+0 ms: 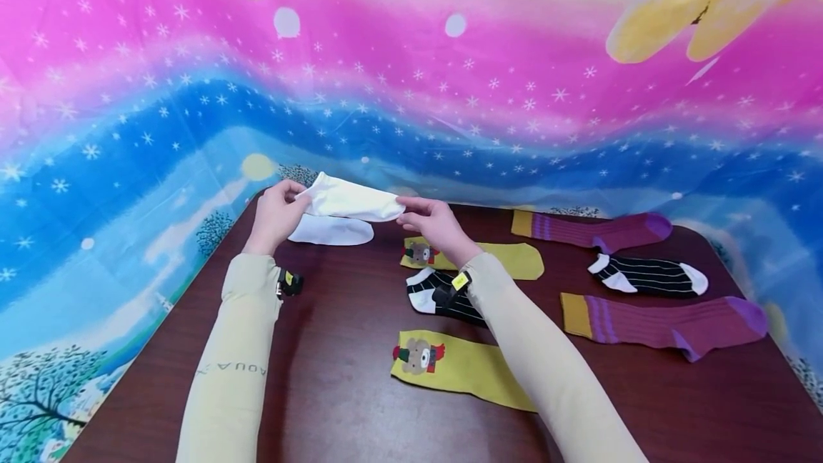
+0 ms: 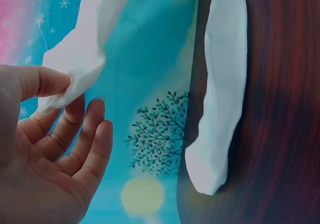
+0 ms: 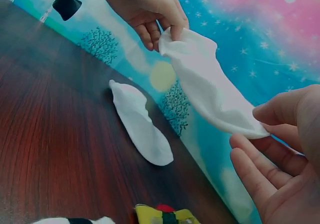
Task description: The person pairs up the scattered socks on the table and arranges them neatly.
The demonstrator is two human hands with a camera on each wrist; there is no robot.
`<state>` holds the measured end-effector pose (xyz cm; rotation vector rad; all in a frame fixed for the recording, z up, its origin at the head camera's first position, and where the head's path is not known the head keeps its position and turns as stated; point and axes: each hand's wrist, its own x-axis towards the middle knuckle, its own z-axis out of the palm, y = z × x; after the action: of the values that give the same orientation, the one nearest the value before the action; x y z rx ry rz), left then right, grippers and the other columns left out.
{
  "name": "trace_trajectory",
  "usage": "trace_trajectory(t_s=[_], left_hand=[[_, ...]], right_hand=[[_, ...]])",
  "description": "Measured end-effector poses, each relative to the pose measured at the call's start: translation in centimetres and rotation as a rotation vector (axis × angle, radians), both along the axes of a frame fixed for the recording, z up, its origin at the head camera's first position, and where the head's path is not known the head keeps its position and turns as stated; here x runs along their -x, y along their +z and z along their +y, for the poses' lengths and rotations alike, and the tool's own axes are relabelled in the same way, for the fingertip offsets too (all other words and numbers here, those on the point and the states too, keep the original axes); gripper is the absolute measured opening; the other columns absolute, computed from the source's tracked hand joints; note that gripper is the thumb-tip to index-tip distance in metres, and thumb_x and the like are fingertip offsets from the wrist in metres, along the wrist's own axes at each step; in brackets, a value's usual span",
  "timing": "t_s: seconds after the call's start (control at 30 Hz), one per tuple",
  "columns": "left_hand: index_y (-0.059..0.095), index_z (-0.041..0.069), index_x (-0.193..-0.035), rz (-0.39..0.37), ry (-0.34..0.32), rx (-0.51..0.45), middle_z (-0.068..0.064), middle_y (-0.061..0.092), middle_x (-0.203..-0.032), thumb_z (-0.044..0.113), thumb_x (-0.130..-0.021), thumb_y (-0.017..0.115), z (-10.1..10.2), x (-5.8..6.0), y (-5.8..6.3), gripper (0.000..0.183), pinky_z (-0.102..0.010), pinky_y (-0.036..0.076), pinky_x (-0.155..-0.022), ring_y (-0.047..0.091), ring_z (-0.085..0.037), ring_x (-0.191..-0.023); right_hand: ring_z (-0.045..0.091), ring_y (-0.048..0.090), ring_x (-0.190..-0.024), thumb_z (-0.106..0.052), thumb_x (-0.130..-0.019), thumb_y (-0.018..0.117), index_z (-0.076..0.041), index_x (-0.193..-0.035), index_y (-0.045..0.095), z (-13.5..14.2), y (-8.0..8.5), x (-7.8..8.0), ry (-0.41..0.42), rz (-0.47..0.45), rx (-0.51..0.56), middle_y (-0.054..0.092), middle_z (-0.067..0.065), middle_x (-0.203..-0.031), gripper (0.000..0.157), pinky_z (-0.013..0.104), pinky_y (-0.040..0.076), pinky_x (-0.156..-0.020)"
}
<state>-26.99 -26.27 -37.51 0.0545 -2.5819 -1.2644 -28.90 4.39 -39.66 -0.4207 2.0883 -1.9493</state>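
A white ankle sock (image 1: 353, 200) is stretched out between both hands, held up above the back of the table. My left hand (image 1: 278, 214) pinches its cuff end between thumb and fingers, as the left wrist view (image 2: 60, 134) also shows. At the other end, the toe is pinched by my right hand (image 1: 437, 227), whose lower fingers are spread loosely in the right wrist view. A second white sock (image 3: 140, 124) lies flat on the table beneath the held one, partly covered by it in the head view.
On the dark wooden table (image 1: 334, 391) lie two yellow socks (image 1: 450, 363) with an animal print, black striped socks (image 1: 656, 276) with white ends, and purple socks (image 1: 617, 231) with mustard cuffs. My right forearm overlaps several. A patterned cloth (image 1: 386, 91) hangs behind.
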Motion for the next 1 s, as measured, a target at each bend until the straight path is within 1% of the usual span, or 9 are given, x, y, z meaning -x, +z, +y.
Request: trace_trajectory(t_s=[0.07,0.17,0.3,0.4,0.57,0.7,0.87,0.93,1.0], left_hand=[[0.064,0.002,-0.118,-0.014,0.002,0.003,-0.018,0.066,-0.106,0.02,-0.099,0.056,-0.3,0.0,-0.2,0.028,-0.042,0.044,-0.077,0.058,-0.033,-0.094],[0.064,0.001,-0.121,-0.023,0.006,0.0,-0.018,0.065,-0.107,0.02,-0.099,0.056,-0.8,0.0,-0.2,0.03,-0.042,0.044,-0.078,0.058,-0.033,-0.095],[0.065,0.0,-0.124,-0.019,0.024,-0.018,-0.018,0.065,-0.106,0.02,-0.099,0.056,-1.5,0.3,-0.2,0.033,-0.038,0.045,-0.077,0.059,-0.031,-0.094],[0.065,0.0,-0.126,-0.026,0.041,-0.039,-0.017,0.066,-0.105,0.021,-0.1,0.057,-2.1,0.6,-0.3,0.035,-0.033,0.046,-0.076,0.061,-0.029,-0.094],[0.065,-0.002,-0.128,-0.042,0.054,-0.066,-0.017,0.066,-0.104,0.022,-0.101,0.057,-3.3,0.9,-0.7,0.037,-0.026,0.048,-0.075,0.063,-0.031,-0.093],[0.064,-0.004,-0.127,-0.066,0.054,-0.052,-0.02,0.067,-0.106,0.022,-0.101,0.056,-4.2,0.9,-1.1,0.038,-0.025,0.047,-0.072,0.065,-0.028,-0.089],[0.062,-0.006,-0.126,-0.133,0.039,-0.037,-0.022,0.069,-0.108,0.023,-0.102,0.059,-5.0,0.7,-2.0,0.038,-0.024,0.049,-0.07,0.067,-0.018,-0.082],[0.062,-0.006,-0.125,-0.154,0.035,-0.029,-0.022,0.07,-0.108,0.023,-0.102,0.061,-5.2,0.7,-2.4,0.038,-0.024,0.049,-0.07,0.067,-0.018,-0.083],[0.062,-0.006,-0.124,-0.168,0.036,-0.018,-0.022,0.07,-0.107,0.024,-0.102,0.063,-5.5,0.7,-2.8,0.038,-0.024,0.048,-0.07,0.068,-0.023,-0.087]], right_hand=[[0.026,0.065,-0.115,-0.008,-0.1,0.066,-0.009,-0.141,0.062,-0.3,-0.2,0.1,0.017,0.012,-0.006,0.058,0.009,-0.139,0.041,0.051,0.044,-0.104],[0.026,0.063,-0.12,-0.009,-0.1,0.066,-0.009,-0.144,0.058,-0.7,-0.1,0.2,0.039,0.019,-0.035,0.055,0.008,-0.143,0.044,0.05,0.044,-0.105],[0.023,0.062,-0.12,-0.011,-0.101,0.065,-0.01,-0.146,0.057,-1.6,0.2,0.8,0.055,0.042,-0.077,0.055,0.007,-0.144,0.046,0.044,0.045,-0.104],[0.021,0.063,-0.118,-0.009,-0.1,0.064,-0.008,-0.145,0.057,-2.3,0.5,1.1,0.058,0.056,-0.085,0.057,0.007,-0.141,0.045,0.041,0.046,-0.103],[0.022,0.063,-0.118,-0.005,-0.099,0.063,-0.003,-0.143,0.058,-3.4,0.7,1.1,0.066,0.044,-0.05,0.059,0.01,-0.14,0.044,0.042,0.046,-0.103],[0.022,0.062,-0.119,-0.003,-0.099,0.063,-0.001,-0.144,0.056,-4.1,0.1,1.0,0.074,0.008,-0.027,0.06,0.011,-0.139,0.045,0.041,0.047,-0.103],[0.025,0.06,-0.124,0.001,-0.098,0.062,0.001,-0.145,0.054,-4.8,-1.3,0.8,0.085,-0.037,-0.016,0.058,0.014,-0.141,0.047,0.041,0.046,-0.104],[0.027,0.059,-0.125,0.002,-0.098,0.061,0.001,-0.146,0.053,-4.9,-1.7,0.7,0.091,-0.055,-0.013,0.057,0.015,-0.143,0.048,0.041,0.045,-0.104],[0.026,0.059,-0.125,0.001,-0.099,0.061,0.0,-0.147,0.052,-5.1,-2.1,0.7,0.09,-0.069,-0.022,0.055,0.014,-0.144,0.049,0.04,0.046,-0.104]])
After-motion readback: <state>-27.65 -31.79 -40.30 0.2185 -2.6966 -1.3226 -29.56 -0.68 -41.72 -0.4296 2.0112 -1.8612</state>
